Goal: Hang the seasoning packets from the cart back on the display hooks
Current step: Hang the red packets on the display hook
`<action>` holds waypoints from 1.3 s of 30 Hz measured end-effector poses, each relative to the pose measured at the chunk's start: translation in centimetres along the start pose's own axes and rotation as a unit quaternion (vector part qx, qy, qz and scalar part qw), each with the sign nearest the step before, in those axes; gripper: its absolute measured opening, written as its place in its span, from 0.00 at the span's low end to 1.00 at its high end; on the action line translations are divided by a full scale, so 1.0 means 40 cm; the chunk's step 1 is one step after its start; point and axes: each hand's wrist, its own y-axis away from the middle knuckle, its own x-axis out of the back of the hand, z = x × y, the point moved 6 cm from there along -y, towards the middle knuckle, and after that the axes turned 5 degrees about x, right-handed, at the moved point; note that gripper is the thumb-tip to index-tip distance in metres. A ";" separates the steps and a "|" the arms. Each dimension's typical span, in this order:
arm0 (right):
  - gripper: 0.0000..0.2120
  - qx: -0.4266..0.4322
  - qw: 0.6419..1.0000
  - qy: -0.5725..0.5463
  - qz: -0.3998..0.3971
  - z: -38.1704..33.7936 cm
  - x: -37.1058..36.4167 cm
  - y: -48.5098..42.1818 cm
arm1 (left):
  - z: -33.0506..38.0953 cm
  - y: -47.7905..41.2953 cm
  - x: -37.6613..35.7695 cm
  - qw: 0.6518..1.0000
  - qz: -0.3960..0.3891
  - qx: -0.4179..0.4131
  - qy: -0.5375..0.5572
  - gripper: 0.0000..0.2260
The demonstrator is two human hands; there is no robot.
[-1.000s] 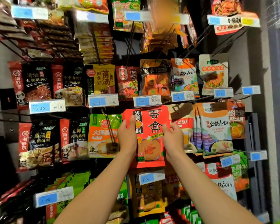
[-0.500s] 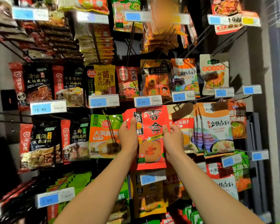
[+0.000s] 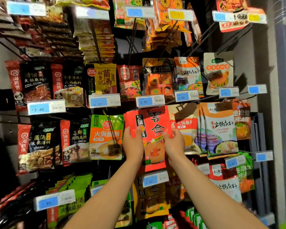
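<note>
A red seasoning packet (image 3: 153, 128) with large black characters and an orange soup picture is held upright against the display wall, just under the 3.90 price tag (image 3: 150, 100). My left hand (image 3: 133, 146) grips its left edge, thumb on the front. My right hand (image 3: 175, 143) grips its right edge. The packet's top reaches the tag; the hook behind it is hidden, so I cannot tell whether it hangs on it. More red packets seem stacked behind it.
Hooks full of hot-pot seasoning packets surround it: a green-orange packet (image 3: 106, 137) to the left, a beige-red one (image 3: 185, 128) to the right, a dark yellow one (image 3: 151, 197) below. Bare hook rods (image 3: 203, 42) jut out at the upper right. The cart is out of view.
Both hands and the red packet have stayed in nearly the same spot; the packet has shifted only slightly upward toward the tag.
</note>
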 end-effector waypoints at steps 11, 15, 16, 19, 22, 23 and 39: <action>0.16 0.029 0.997 0.048 -0.045 0.067 0.042 0.094 | -0.100 0.130 0.022 0.997 -0.021 0.026 -0.072 0.32; 0.19 0.012 0.998 0.039 -0.050 0.059 0.049 0.110 | -0.099 0.147 0.035 0.995 -0.029 0.032 -0.087 0.30; 0.19 0.011 0.998 0.037 -0.053 0.059 0.052 0.112 | -0.095 0.156 0.040 0.995 -0.028 0.026 -0.093 0.30; 0.16 0.005 0.998 0.031 -0.061 0.068 0.068 0.129 | -0.078 0.213 0.064 0.995 0.002 0.024 -0.097 0.31; 0.12 -0.008 0.998 0.016 -0.064 0.109 0.108 0.159 | -0.083 0.303 0.080 0.996 0.022 -0.002 -0.081 0.24; 0.12 -0.009 0.998 0.013 -0.059 0.128 0.131 0.168 | -0.092 0.339 0.070 0.997 0.001 -0.013 -0.076 0.19; 0.14 -0.194 0.942 0.272 0.026 0.656 0.707 0.228 | -0.584 0.776 -0.469 0.872 -0.405 0.229 -0.154 0.10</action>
